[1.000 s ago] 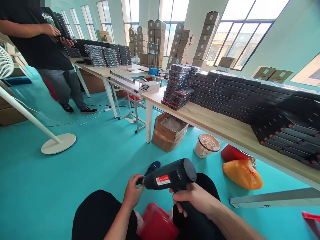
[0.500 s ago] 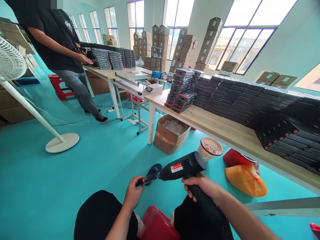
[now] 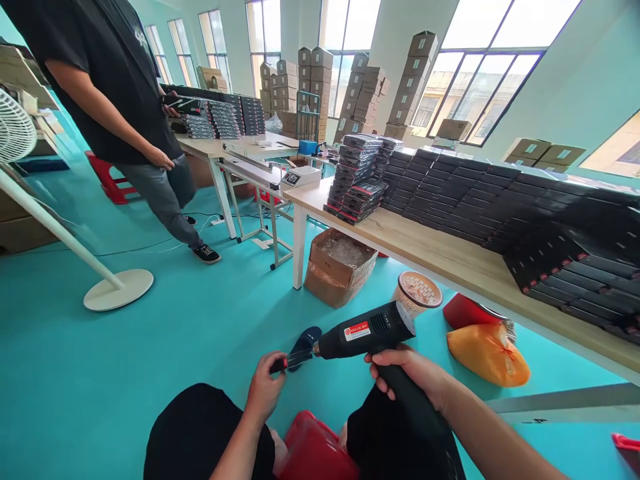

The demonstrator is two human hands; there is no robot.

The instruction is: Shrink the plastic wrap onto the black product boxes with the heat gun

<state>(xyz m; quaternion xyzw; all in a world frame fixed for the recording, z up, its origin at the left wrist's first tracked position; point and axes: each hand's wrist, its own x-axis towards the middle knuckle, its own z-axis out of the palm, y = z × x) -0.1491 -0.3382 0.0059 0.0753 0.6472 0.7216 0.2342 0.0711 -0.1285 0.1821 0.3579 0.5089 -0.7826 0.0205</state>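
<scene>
The right hand [image 3: 407, 377] wraps the matte black plastic grip of a heat gun [image 3: 363, 339], its barrel level; the left hand [image 3: 263, 395] pinches a slim black-and-red piece [image 3: 289, 363] at the nozzle, above a navy slipper [image 3: 304, 344]; farther off, a cardboard box [image 3: 340, 268] of bubble wrap stands beside the wooden table [image 3: 440, 259], stacked with black boxes [image 3: 360, 197].

Loose black shorts [image 3: 205, 430] on both legs, bare forearms [image 3: 500, 443]

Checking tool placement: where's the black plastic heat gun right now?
In the head view, the black plastic heat gun sits low and centre, gripped by the right hand, with its nozzle pointing left at a small black-and-red item held in the left hand.
</scene>
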